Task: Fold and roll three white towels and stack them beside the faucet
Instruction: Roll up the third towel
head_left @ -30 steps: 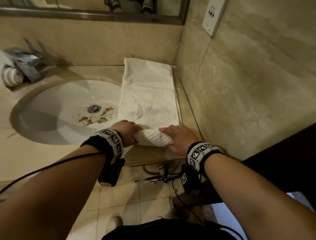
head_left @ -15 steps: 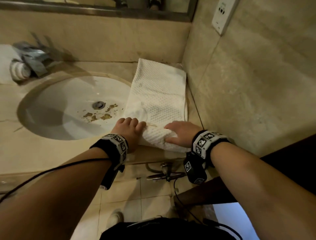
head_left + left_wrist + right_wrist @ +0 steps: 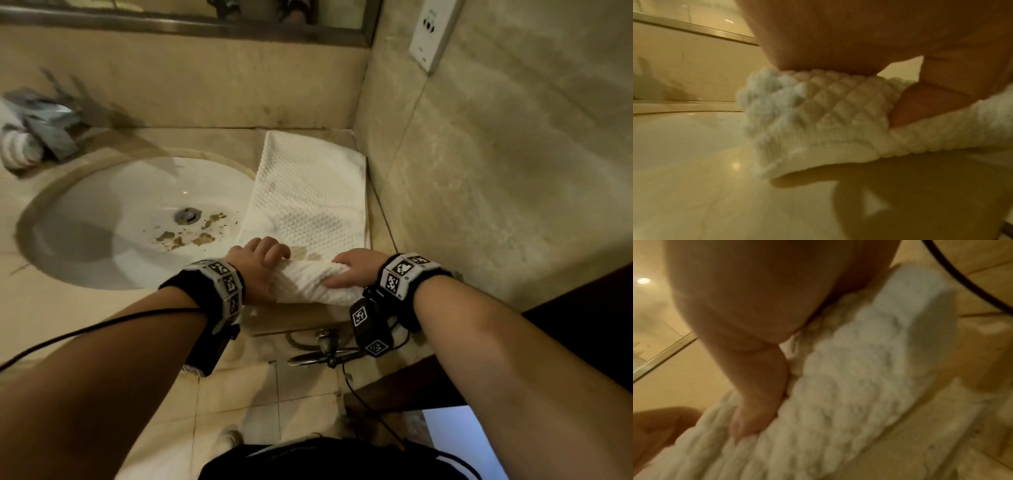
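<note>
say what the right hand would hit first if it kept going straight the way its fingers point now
Probably the left hand. The right hand grips the rolled end of the white towel, its fingers pointing left along the roll, with only towel between them. Depth is uncertain.

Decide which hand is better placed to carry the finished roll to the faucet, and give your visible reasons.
Probably the left hand. It grips the white towel roll on the side nearer the sink and the faucet, far left. The right hand works beside the wall and would have to cross over.

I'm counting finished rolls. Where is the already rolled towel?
In the head view, the rolled towel lies at the far left edge on the counter, beside the faucet, left of the sink.
</note>
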`<action>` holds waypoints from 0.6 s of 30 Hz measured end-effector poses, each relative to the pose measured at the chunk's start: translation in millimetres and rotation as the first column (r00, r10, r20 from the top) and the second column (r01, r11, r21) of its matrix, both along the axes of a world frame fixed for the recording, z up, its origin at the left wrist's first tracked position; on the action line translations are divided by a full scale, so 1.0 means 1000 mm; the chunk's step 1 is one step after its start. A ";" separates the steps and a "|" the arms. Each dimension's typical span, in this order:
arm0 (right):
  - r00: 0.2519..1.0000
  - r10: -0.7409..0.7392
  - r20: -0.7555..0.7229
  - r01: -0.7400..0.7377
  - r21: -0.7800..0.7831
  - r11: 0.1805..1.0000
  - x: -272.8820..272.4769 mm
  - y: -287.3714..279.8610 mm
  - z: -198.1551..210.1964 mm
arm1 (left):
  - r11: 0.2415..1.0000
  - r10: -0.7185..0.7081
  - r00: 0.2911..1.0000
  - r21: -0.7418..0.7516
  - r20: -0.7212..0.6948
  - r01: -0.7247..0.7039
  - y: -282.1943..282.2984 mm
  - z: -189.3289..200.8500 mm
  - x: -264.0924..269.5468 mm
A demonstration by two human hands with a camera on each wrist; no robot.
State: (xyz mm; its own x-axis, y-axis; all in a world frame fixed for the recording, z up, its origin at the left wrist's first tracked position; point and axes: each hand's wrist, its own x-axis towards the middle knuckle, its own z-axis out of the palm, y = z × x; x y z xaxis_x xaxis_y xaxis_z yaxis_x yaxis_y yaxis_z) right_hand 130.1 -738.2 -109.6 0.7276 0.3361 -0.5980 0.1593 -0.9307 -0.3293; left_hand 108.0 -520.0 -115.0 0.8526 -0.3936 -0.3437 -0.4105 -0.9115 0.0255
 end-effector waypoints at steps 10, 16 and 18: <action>0.781 0.185 0.596 -0.205 -0.035 0.978 -0.015 0.006 -0.013 | 0.997 0.068 0.994 0.039 -0.088 -0.065 -0.009 0.013 0.016; 0.817 0.279 0.505 -0.193 -0.215 0.957 -0.024 0.011 -0.011 | 0.995 0.101 0.979 0.035 -0.179 -0.096 -0.011 0.018 0.026; 0.844 0.198 0.499 -0.130 -0.167 0.977 -0.021 0.015 -0.008 | 0.994 0.109 0.981 0.031 -0.160 -0.105 -0.011 0.016 0.025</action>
State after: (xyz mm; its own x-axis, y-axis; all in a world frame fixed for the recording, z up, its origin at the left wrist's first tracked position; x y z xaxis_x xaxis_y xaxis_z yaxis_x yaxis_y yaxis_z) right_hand 109.6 -723.0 -117.4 0.8815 0.4273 -0.2012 0.4274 -0.9029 -0.0453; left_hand 133.2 -530.7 -98.8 0.8222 -0.2939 -0.4875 -0.3030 -0.9510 0.0622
